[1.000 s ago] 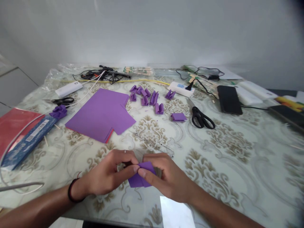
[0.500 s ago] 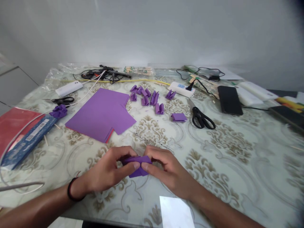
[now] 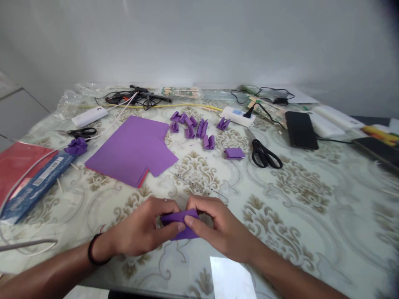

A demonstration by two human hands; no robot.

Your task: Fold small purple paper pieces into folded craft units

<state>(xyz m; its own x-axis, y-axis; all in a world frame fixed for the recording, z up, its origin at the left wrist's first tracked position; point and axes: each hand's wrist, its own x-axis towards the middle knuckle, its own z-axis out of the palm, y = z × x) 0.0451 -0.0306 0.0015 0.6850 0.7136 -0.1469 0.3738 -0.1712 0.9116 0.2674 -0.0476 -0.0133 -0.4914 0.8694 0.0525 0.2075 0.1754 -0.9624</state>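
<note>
Between my hands, near the table's front edge, is a small folded piece of purple paper [image 3: 183, 216]. My left hand [image 3: 149, 226] pinches its left part, thumb on the near face and fingers behind. My right hand [image 3: 218, 226] grips the right part the same way, its thumb pressed close to the left thumb. The fingertips behind the paper are partly hidden. Farther back lie several folded purple paper pieces [image 3: 202, 128] and one flatter folded piece [image 3: 234, 153]. Left of them is a stack of purple paper sheets [image 3: 127, 145] with a red edge showing below.
Black-handled scissors [image 3: 264, 155] and a black phone [image 3: 301, 130] lie right. A white power strip [image 3: 238, 116] with a plug sits at the back. On the left are a crumpled purple paper [image 3: 76, 146], a blue-and-red packet [image 3: 37, 182], other scissors [image 3: 81, 132] and a white cable [image 3: 31, 168].
The folded paper has tilted and shifted slightly toward me. My right thumb has moved a little up and left on it; both hands keep their hold.
</note>
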